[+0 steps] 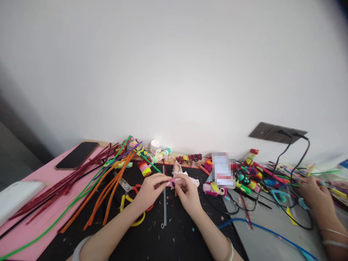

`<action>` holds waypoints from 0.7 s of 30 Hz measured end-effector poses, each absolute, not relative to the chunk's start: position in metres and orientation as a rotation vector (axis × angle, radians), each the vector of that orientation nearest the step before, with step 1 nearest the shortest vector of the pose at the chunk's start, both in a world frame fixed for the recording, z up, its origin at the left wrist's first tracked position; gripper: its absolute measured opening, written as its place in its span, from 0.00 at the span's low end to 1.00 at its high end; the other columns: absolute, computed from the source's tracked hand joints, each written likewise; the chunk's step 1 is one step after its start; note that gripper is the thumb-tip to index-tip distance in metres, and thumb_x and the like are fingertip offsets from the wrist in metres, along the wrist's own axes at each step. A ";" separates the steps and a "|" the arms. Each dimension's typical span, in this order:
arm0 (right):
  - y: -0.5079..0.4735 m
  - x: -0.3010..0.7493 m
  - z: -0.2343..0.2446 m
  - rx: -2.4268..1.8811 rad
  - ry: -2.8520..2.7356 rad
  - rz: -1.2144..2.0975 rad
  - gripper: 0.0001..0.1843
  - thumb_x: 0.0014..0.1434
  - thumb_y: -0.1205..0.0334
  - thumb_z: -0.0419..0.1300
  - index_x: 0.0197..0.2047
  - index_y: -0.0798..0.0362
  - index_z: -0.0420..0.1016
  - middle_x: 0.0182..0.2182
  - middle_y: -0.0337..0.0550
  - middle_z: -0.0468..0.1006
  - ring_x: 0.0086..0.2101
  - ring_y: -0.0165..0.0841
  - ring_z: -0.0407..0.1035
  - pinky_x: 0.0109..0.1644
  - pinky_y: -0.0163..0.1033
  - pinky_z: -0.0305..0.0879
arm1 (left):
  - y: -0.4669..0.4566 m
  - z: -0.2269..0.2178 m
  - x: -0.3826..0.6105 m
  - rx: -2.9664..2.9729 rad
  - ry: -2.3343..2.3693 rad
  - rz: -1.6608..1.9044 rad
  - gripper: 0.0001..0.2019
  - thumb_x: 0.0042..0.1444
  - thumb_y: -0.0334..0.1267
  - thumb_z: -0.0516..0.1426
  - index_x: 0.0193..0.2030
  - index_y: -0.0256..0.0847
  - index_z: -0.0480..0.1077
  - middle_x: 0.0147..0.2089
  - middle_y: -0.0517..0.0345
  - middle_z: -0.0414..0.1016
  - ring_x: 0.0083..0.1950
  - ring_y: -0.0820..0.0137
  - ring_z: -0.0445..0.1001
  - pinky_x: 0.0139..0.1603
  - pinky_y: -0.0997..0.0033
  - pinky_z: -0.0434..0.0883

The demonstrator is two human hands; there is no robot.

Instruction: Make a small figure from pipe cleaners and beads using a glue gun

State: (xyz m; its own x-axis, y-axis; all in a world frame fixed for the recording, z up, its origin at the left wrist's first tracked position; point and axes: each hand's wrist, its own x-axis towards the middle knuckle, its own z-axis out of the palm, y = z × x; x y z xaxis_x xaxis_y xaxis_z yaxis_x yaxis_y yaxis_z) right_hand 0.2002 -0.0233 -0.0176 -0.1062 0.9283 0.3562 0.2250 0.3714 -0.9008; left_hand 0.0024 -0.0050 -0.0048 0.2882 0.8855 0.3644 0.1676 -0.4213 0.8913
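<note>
Pink pipe cleaner piece (172, 182): short and fuzzy, held just above the black mat (174, 235) near the middle of the worktop (258, 246). Runs roughly left to right, one end toward each hand; too small to tell finer bends or which end leads.

Pinched at its left end by the left hand (150, 190), thumb and forefinger closed on it, remaining fingers curled loosely underneath. Pinched at its right end by the right hand (190, 194), fingertips likewise closed on it, a dark-painted nail showing right beside the pink. Fingertips of both hands nearly touching over the piece. Pale bangle (81, 248) on the left wrist, thin bracelet (231, 250) on the right.

Directly beneath the hands, lying on the mat: grey strip (164, 203), long axis running away from the person. Just left of the left hand: yellow-handled cutters (127, 186). Further left, fanned out across the mat and the pink sheet (35, 232): orange pipe cleaners (108, 195), dark red pipe cleaners (62, 181) and one long green pipe cleaner (54, 226). On the far corner of the pink sheet: dark phone (77, 155), face up. Against the wall: small white jar (155, 146) among colourful finished twists. Far right, well apart: another person's hand (312, 192), resting among more pipe cleaners and black cables.
</note>
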 end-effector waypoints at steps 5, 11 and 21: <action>-0.024 0.200 -0.017 -1.065 -1.575 0.857 0.10 0.68 0.58 0.62 0.51 0.46 0.76 0.27 0.36 0.80 0.25 0.37 0.75 0.30 0.39 0.71 | -0.006 -0.004 0.003 1.769 0.973 1.175 0.13 0.66 0.37 0.62 0.49 0.42 0.89 0.47 0.47 0.89 0.47 0.58 0.86 0.48 0.64 0.81; -0.024 0.200 -0.017 -1.067 -1.580 0.847 0.10 0.68 0.57 0.62 0.51 0.46 0.76 0.27 0.35 0.79 0.24 0.37 0.75 0.30 0.39 0.70 | -0.006 -0.003 0.002 1.761 0.972 1.166 0.13 0.65 0.37 0.62 0.49 0.42 0.89 0.47 0.46 0.89 0.47 0.58 0.86 0.50 0.62 0.81; -0.023 0.200 -0.016 -1.061 -1.598 0.845 0.08 0.68 0.57 0.63 0.49 0.47 0.76 0.26 0.36 0.79 0.24 0.36 0.74 0.29 0.39 0.70 | -0.005 -0.003 0.003 1.773 0.973 1.159 0.12 0.65 0.37 0.62 0.47 0.43 0.88 0.46 0.47 0.89 0.48 0.59 0.86 0.50 0.63 0.82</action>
